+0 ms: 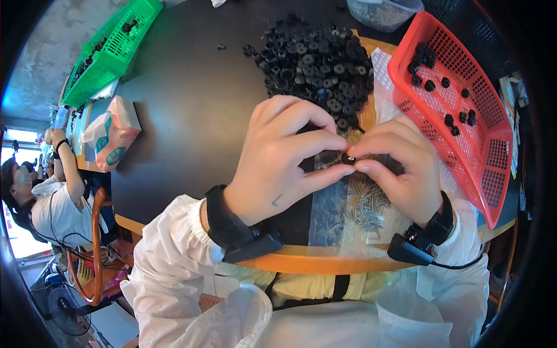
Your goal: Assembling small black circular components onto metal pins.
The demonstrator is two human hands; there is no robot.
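Note:
Between the fingertips of both hands sits a small round black plastic part (348, 158), with a bit of shiny metal showing at its middle. My left hand (293, 151) pinches it from the left with thumb and forefinger, and my right hand (400, 159) does the same from the right. Beneath my hands, small metal springs (366, 211) lie in a heap on clear plastic bags (326, 223). Just beyond my fingers is a large pile of black round plastic parts (313, 61), several with a hole in the middle.
To the right, a red basket (444, 124) holds several black pieces. A clear tub (386, 14) stands at the far edge. A tissue pack (119, 133) and green basket (113, 55) are at the left, near another person (58, 203) beside a wooden chair (97, 249).

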